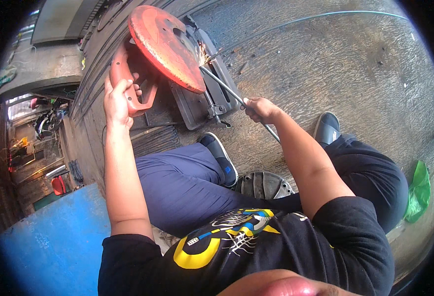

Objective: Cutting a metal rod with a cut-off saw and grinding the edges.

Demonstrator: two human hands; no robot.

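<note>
My left hand (121, 97) is wrapped round the red D-shaped handle of a chop saw (165, 49), whose worn red round guard leans over its dark metal base (189, 101). Sparks (203, 53) fly at the guard's right edge, where the end of a thin metal rod (226, 88) meets the saw. The guard hides the cutting disc. My right hand (261, 109) grips that rod a little way from the saw, and its other end runs down behind my right forearm.
A blue panel (54, 241) stands at lower left, beside shelves of tools and parts. Long dark rods (155, 140) lie on the floor left of my shoe. A thin rod or cable (320, 16) curves across the far floor. A green bag (418, 192) lies at right.
</note>
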